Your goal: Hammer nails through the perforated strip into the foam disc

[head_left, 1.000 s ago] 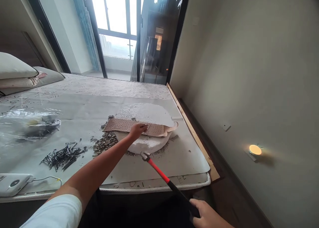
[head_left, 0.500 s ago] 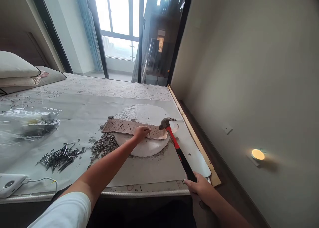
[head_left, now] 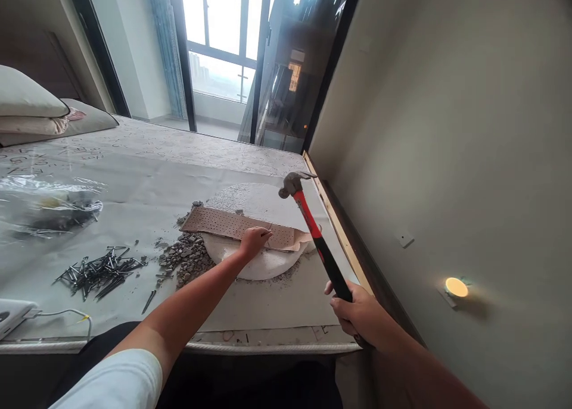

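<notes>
My right hand (head_left: 360, 311) is wrapped round the black grip of a claw hammer (head_left: 308, 215) with a red neck. The hammer's metal head is raised above the right end of a brown strip (head_left: 218, 223) dotted with rows of small holes. On that strip rests my left hand (head_left: 254, 241), fingertips pinched on a thin nail that barely shows. Beneath the strip lies a round white slab (head_left: 263, 266), its far part rough and flaked. Grey rubble (head_left: 190, 257) is heaped at the slab's left edge.
Left of the rubble lies a pile of dark nails (head_left: 98, 272), with a clear plastic bag (head_left: 49, 203) behind it. A white device with a cable (head_left: 18, 317) sits at the near left edge. A wooden board (head_left: 339, 230) runs along the right side, near the wall.
My right hand has lifted the hammer, so its head is higher and farther from the strip. My left hand stays pinched at the same spot. The whole view has shifted slightly.
</notes>
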### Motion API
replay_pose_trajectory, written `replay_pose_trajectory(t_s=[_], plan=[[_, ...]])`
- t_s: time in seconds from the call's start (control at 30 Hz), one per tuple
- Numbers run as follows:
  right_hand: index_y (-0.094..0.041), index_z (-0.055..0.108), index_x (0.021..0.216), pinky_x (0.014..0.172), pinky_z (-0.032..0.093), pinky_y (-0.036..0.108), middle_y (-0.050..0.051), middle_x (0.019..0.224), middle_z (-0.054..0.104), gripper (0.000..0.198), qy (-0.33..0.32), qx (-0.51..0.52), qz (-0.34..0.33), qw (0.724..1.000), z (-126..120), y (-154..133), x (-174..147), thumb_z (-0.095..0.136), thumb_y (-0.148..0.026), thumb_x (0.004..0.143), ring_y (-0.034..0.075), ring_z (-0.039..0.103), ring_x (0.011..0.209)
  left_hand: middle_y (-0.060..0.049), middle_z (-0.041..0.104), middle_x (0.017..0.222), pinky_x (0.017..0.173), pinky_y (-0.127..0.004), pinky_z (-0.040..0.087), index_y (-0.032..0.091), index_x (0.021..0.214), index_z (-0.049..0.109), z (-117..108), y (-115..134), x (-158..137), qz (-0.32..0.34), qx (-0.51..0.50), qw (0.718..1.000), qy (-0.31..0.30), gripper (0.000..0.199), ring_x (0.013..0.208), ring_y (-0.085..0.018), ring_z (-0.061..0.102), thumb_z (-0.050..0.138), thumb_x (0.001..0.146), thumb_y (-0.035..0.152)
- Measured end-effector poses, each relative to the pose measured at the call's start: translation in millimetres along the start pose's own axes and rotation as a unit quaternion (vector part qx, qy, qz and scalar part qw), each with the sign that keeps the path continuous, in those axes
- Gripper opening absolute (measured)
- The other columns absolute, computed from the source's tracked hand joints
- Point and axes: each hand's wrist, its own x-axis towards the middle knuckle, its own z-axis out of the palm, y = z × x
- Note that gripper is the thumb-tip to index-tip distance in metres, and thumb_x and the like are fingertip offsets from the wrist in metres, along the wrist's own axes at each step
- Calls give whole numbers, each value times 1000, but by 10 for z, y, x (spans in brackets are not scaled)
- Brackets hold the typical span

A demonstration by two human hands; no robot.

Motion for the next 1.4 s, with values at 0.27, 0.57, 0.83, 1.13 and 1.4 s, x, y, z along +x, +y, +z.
replay_pose_trajectory(t_s=[0.27, 0.57, 0.83, 1.13, 1.4], plan=[[-22, 35, 71, 34, 16, 19, -11, 42, 28, 17, -31, -74, 42, 996, 93, 51, 80, 42, -15, 57, 4, 24, 33, -4, 62, 59, 57, -25, 33, 16, 55, 65, -18, -39, -48, 21, -25, 999, 5, 33, 57, -14, 52, 54, 79, 35], [-22, 32, 67, 33, 17, 20, -11, 39, 25, 19, -22, -90, 94, 991, 114, -31, 61, 41, -13, 53, 5, 23, 32, -5, 65, 63, 59, -24, 34, 17, 58, 68, 24, -58, -58, 30, -8, 1000, 8, 31, 60, -14, 54, 54, 80, 33], [-22, 39, 78, 35, 18, 19, -12, 42, 25, 23, -1, -66, 44, 997, 25, -161, -10, 44, -16, 57, 5, 21, 34, -6, 67, 67, 61, -25, 35, 17, 62, 69, 52, -91, -60, 28, -34, 999, 5, 28, 62, -15, 55, 55, 79, 34], [-22, 36, 73, 35, 19, 19, -11, 43, 26, 19, 0, -70, 53, 996, 35, -80, 21, 45, -16, 57, 5, 22, 35, -5, 64, 63, 60, -25, 34, 17, 59, 68, 63, -85, -75, 21, -39, 999, 11, 31, 60, -14, 53, 55, 79, 38], [-23, 29, 66, 35, 17, 20, -10, 43, 26, 21, -26, -93, 93, 991, 21, 4, 76, 43, -13, 54, 6, 24, 33, -5, 64, 63, 57, -25, 32, 17, 60, 68, 54, -77, -77, 27, -5, 1000, 1, 31, 59, -14, 52, 52, 79, 36]])
